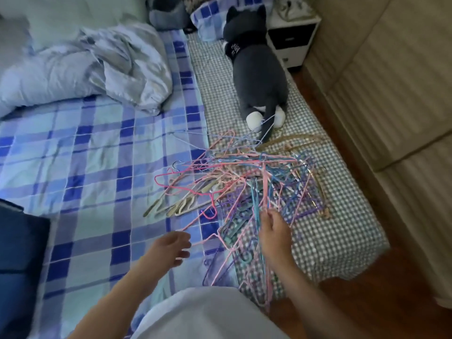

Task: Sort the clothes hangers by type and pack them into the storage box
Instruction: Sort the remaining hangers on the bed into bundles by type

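Here the tangled pile of hangers [247, 182] lies on the bed [102, 152], spread across the seam between the blue plaid sheet and the grey checked cover, near the person's body. The right hand [275, 234] pinches a thin bunch of blue and pink wire hangers [263, 204] and holds them partly raised out of the heap. The left hand [172, 248] hovers just beside the pile, fingers loosely curled, holding nothing.

The wire hangers look light and springy, and their hooks will likely snag on one another, so a grasp at the neck below the hook should free them best. The beige plastic hangers [178, 204] look stiffer and bulkier.

An exact count is not possible: dozens of wire ones, perhaps a handful of beige. One plush cat [256, 69] lies beyond. No storage box is clearly visible.
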The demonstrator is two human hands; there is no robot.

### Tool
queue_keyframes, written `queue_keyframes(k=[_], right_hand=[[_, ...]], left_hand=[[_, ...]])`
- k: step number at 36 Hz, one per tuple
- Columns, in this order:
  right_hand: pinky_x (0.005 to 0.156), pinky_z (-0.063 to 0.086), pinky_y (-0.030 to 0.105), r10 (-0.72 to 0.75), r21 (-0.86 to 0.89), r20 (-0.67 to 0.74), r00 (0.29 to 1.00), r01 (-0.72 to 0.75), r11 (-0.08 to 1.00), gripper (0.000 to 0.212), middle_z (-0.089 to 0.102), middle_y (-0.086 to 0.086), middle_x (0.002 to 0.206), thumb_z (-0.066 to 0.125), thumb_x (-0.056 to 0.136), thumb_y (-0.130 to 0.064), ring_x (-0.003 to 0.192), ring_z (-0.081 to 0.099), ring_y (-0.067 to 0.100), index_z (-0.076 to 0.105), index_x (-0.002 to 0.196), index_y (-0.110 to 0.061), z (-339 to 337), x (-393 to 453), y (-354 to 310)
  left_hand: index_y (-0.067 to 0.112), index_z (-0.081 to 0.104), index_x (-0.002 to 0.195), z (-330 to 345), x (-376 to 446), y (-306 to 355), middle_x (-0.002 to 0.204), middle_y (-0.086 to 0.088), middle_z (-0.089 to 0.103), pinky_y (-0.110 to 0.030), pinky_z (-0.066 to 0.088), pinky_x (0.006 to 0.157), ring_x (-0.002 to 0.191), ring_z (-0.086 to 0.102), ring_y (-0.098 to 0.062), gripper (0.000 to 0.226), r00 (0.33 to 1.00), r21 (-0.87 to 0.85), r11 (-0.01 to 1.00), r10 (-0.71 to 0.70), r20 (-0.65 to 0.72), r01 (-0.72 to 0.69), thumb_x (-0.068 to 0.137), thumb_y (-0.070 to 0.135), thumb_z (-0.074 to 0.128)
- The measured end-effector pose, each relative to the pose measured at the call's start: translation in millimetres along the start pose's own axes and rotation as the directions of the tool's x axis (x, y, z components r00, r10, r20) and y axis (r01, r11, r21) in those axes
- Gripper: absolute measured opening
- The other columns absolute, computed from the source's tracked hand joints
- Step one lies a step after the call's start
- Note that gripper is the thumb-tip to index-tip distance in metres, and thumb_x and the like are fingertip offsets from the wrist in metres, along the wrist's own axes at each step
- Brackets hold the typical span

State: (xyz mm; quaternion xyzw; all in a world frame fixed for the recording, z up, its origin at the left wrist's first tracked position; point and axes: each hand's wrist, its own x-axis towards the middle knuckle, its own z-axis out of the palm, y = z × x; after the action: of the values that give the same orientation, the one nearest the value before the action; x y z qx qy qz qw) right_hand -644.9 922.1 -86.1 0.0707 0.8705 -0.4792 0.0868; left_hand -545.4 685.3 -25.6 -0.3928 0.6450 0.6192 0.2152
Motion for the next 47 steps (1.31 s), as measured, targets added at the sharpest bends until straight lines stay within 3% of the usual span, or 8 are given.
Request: queue_keyframes(k=[10,16,22,28,31,37,41,47], right_hand=[[0.072,0.056,0.034,-0.13,0.462,-0.059,0.99,0.143,0.875,0.019,0.064,0.016,0.07,0.037,0.107,-0.024,0.074,0.068,0.029,0.051,0.094,-0.021,-3.6,-18.3,-69.1],[0.076,0.06,0.052,-0.065,0.639,0.01,0.998,0.044,0.768,0.021,0.067,0.011,0.084,0.033,0.109,-0.01,0.084,0.069,0.024,0.05,0.097,-0.012,-27.1,-2.8,-84.8],[0.074,0.061,0.052,-0.222,0.497,0.136,0.966,0.127,0.858,0.016,0.065,0.01,0.089,0.041,0.106,-0.007,0.086,0.067,0.025,0.052,0.096,-0.009,3.5,-10.4,-113.8],[0.085,0.045,0.01,-0.376,0.437,0.526,0.763,0.138,0.889,0.031,0.063,0.006,0.119,0.051,0.095,0.002,0.095,0.058,-0.007,0.059,0.123,-0.009,77.7,-63.9,-124.9],[0.099,0.043,0.017,-0.447,0.294,0.686,0.574,0.343,0.892,0.027,0.064,0.006,0.122,0.055,0.098,-0.008,0.109,0.059,0.01,0.066,0.122,-0.009,88.6,-57.0,-93.9],[0.083,0.047,0.032,0.083,-0.304,0.44,0.894,0.061,0.951,0.026,0.061,0.008,0.118,0.049,0.095,-0.013,0.105,0.061,0.026,0.064,0.116,-0.014,64.5,-4.3,38.5],[0.081,0.05,0.032,0.395,-0.599,0.412,0.821,-0.082,0.796,0.035,0.06,0.016,0.123,0.053,0.088,-0.011,0.107,0.061,0.034,0.057,0.123,-0.008,34.7,15.7,101.7],[0.074,0.051,0.031,0.447,-0.505,0.494,0.745,-0.172,0.846,0.032,0.066,0.003,0.097,0.06,0.076,-0.018,0.082,0.062,0.021,0.06,0.109,-0.017,57.4,17.3,111.9]], left_hand=[[0.034,0.062,0.132,55.8,-13.3,22.4,0.122,-0.004,0.072,-0.04,0.052,0.101,0.114,0.069,-0.023,0.068,0.942,-0.097,0.991,0.113,0.315,-0.087,0.067,0.05,0.075],[0.021,0.066,0.123,34.2,-8.7,29.7,0.107,-0.004,0.073,-0.033,0.052,0.085,0.096,0.068,-0.022,0.032,0.97,-0.143,0.96,0.239,-0.04,-0.242,0.091,0.014,0.068],[0.019,0.065,0.124,28.2,-28.7,46.6,0.116,0.013,0.069,-0.008,0.045,0.083,0.093,0.064,0.013,0.029,0.846,-0.044,0.857,0.496,-0.194,-0.513,0.099,0.004,0.058],[0.035,0.07,0.11,17.5,-7.2,48.9,0.095,0.014,0.076,-0.027,0.049,0.071,0.084,0.071,-0.008,0.019,0.842,-0.103,0.874,0.419,-0.34,-0.476,0.098,0.022,0.063],[0.035,0.066,0.097,-11.7,9.8,23.3,0.064,0.004,0.071,-0.035,0.047,0.068,0.068,0.064,-0.024,0.018,0.803,-0.055,0.914,0.323,-0.501,-0.402,0.104,0.028,0.051],[0.017,0.063,0.111,-34.1,7.4,-10.9,0.062,-0.008,0.056,-0.024,0.052,0.054,0.057,0.055,-0.017,0.019,0.721,-0.212,0.867,0.213,-0.659,-0.451,0.108,0.019,0.044],[0.021,0.063,0.11,-46.4,2.0,-29.5,0.067,-0.006,0.055,-0.025,0.048,0.06,0.057,0.054,-0.014,0.022,0.682,-0.128,0.88,0.255,-0.686,-0.457,0.109,0.019,0.041],[0.017,0.065,0.117,-50.9,-3.8,-44.1,0.07,-0.006,0.058,-0.034,0.044,0.065,0.063,0.052,-0.02,0.024,0.701,-0.076,0.927,0.221,-0.678,-0.367,0.109,0.02,0.042]])
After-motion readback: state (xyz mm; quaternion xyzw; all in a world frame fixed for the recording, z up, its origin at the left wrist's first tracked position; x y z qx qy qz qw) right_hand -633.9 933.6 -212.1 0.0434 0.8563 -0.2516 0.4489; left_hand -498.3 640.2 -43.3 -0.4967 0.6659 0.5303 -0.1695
